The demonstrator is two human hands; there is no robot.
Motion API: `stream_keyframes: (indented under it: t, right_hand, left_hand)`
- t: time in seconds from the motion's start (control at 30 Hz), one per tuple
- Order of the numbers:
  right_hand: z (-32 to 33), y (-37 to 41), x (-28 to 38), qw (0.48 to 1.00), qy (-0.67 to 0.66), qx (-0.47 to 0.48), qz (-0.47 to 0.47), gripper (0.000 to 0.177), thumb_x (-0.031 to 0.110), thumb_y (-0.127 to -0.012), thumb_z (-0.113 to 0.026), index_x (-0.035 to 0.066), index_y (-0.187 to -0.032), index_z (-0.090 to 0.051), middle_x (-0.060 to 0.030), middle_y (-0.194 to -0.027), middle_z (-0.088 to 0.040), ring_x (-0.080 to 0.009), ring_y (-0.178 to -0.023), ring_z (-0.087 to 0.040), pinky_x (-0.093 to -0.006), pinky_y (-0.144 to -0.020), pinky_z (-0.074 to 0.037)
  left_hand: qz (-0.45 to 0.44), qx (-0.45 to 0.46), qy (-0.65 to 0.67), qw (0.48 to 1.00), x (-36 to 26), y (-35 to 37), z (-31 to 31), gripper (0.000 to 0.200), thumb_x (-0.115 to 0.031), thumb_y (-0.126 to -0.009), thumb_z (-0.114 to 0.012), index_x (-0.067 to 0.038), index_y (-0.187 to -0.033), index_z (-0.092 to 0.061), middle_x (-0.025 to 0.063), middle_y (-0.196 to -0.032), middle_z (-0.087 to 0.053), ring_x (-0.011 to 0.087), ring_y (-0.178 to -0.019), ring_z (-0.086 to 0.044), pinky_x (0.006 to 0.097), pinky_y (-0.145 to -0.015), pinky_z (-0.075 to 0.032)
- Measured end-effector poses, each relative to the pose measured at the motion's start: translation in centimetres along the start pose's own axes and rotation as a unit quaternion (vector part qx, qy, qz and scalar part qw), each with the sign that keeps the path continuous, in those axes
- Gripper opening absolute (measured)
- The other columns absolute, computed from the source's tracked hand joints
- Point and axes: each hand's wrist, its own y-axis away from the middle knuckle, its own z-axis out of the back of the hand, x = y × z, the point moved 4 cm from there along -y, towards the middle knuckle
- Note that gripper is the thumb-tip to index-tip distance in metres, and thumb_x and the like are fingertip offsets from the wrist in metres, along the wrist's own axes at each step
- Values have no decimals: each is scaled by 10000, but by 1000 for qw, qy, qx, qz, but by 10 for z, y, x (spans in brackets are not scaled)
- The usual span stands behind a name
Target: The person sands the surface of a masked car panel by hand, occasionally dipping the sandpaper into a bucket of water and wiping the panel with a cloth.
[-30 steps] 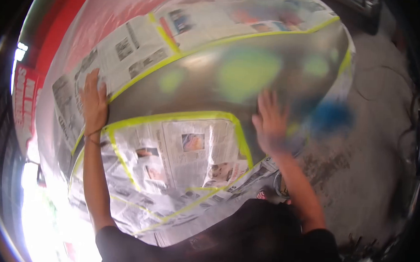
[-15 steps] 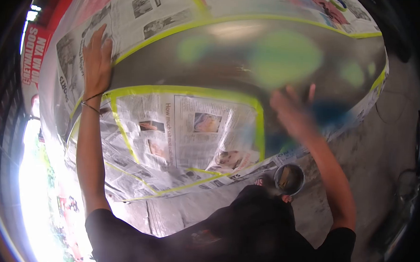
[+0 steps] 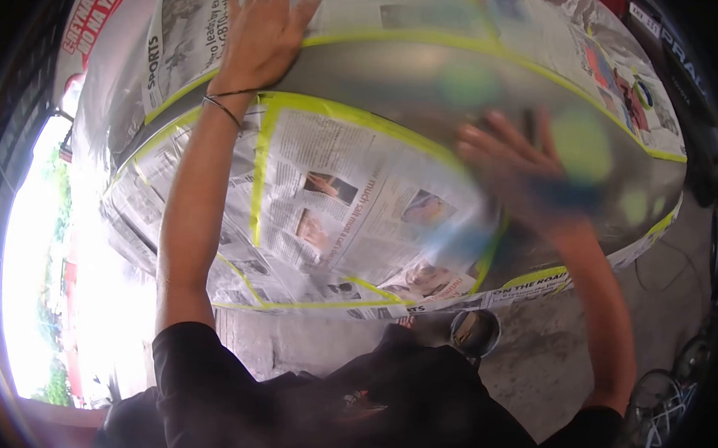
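Observation:
A grey curved panel (image 3: 365, 76) with pale green patches (image 3: 583, 146) runs across the view, edged by yellow-green masking tape (image 3: 258, 183) and newspaper (image 3: 295, 213). My left hand (image 3: 263, 40) lies spread across the panel's upper taped edge, its fingers over the newspaper. A dark band circles that wrist. On the panel's right half is my right hand (image 3: 518, 163), smeared by motion, fingers pointing left and thumb raised. Whether anything lies under its palm cannot be made out. A dark bluish blur covers its wrist side.
A round container (image 3: 476, 333) stands on the concrete floor (image 3: 531, 328) below the panel. Plastic sheeting (image 3: 111, 125) hangs at the left, near a red sign (image 3: 96, 12). A wheel-like object with spokes (image 3: 659, 405) is at the lower right.
The view has shifted, so the panel sits further right and is turned. My left hand is further right along the taped edge. My right hand still moves over the panel, near the green patches.

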Motion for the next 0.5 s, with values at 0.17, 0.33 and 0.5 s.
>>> stream_keyframes:
  t: [0.17, 0.33, 0.5]
  right_hand:
    - [19, -122, 61, 995, -65, -64, 29, 507, 301, -1055, -638, 206, -1552, -596, 40, -1667, -542, -207, -1552, -491, -684, -1309, -227]
    - [-20, -9, -1, 945, -118, -56, -300, 539, 398, -1164, -397, 143, -1620, -529, -67, -1716, -490, -286, -1635, -371, -680, -1310, -136]
    - [-17, -39, 42, 949, -59, -141, -276, 508, 326, -1127, -501, 137, -1596, -547, -145, -1691, -495, -367, -1606, -390, -740, -1263, -178]
  left_hand:
    - [20, 27, -48, 998, 36, 11, -33, 630, -509, -1140, -440, -120, -1635, -449, 191, -1593, -553, 417, -1506, -482, 724, -1243, -234]
    - [23, 43, -37, 998, 32, 7, -37, 626, -516, -1126, -477, -134, -1622, -447, 183, -1605, -533, 424, -1522, -462, 752, -1236, -257]
    - [8, 44, -58, 997, 32, 8, -37, 604, -474, -1139, -464, -139, -1640, -428, 180, -1599, -532, 428, -1500, -478, 757, -1226, -271]
